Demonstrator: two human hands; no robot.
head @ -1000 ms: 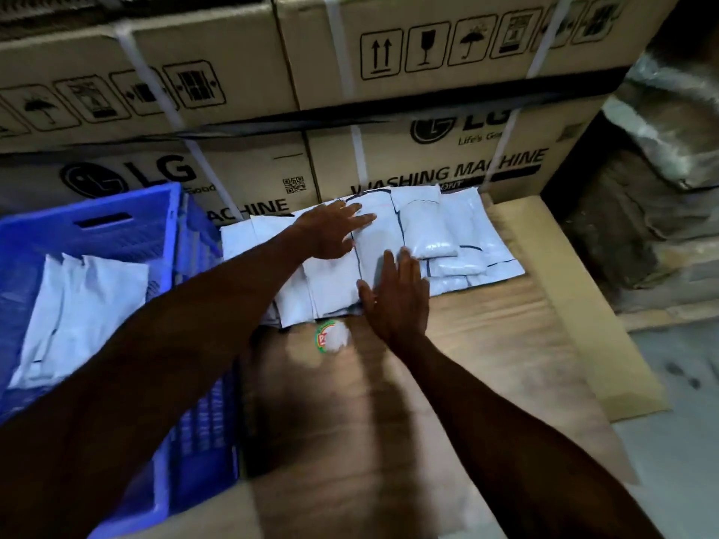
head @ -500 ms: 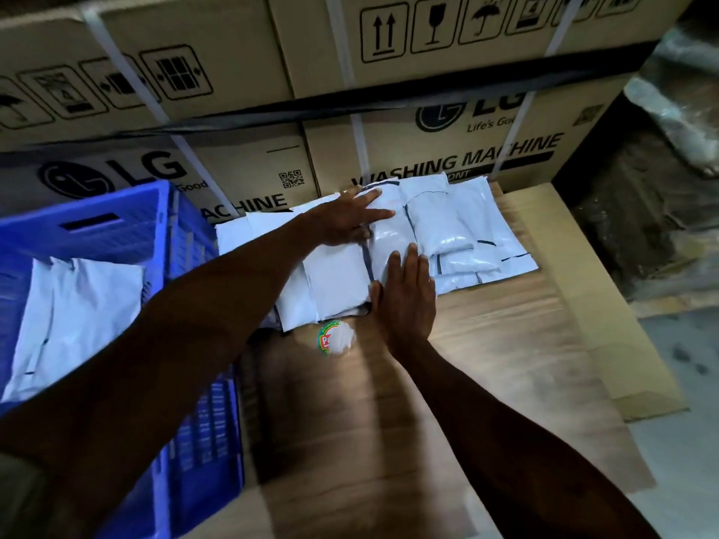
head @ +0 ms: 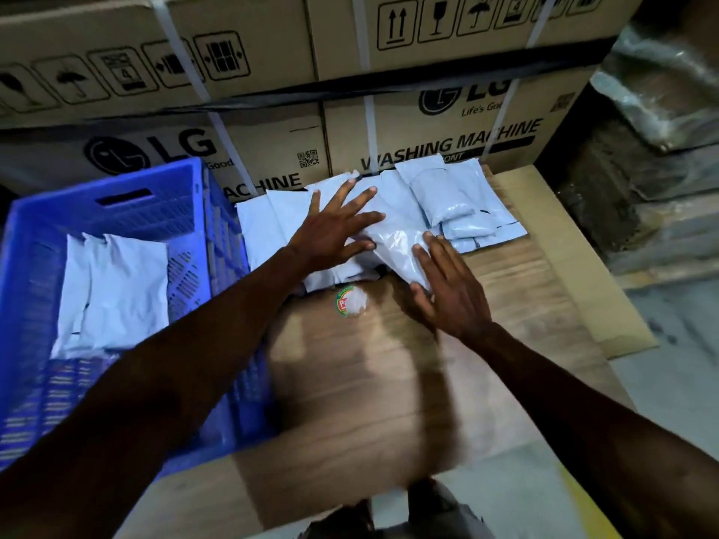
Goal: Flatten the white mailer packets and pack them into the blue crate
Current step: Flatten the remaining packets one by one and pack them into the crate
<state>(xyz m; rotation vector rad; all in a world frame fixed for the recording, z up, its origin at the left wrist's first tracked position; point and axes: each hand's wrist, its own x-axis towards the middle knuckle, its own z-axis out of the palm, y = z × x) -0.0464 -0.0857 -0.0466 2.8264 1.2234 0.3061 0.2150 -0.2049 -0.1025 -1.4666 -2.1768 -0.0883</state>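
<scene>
Pressing: both hands flat on the pile of white packets (head: 393,227) at the far edge of the wooden board (head: 350,383)
Left hand: left hand (head: 330,231) lies palm down on the left-middle of the pile, fingers straight and spread, grips nothing
Right hand: right hand (head: 447,289) palm down at the pile's near right edge, fingers straight, fingertips on a shiny packet (head: 397,247); heel of the hand is over the board; slightly blurred
Hands vs each other: near, not touching; the shiny packet shows between them
Pile: packets overlap in a loose row against the cardboard boxes (head: 428,122); two puffy ones (head: 443,200) sit on the right end, untouched by either hand
Crate: blue crate (head: 218,243) stands left of the board, just beside the pile's left end; left forearm crosses its near right corner
In crate: packets already inside (head: 116,289), lying flat against the bottom toward the left wall; count unclear, looks like at least two overlapping
Board: wood grain, lying on a larger cardboard sheet (head: 564,247) that sticks out to the right
Sticker: small round green and red sticker (head: 350,301) on the board, just in front of the pile, between the two wrists
Backdrop: stacked boxes with white straps, printed LG and WASHING MACHINE, directly behind pile and crate
Right side: plastic-wrapped goods (head: 661,91), dim, detail unclear
</scene>
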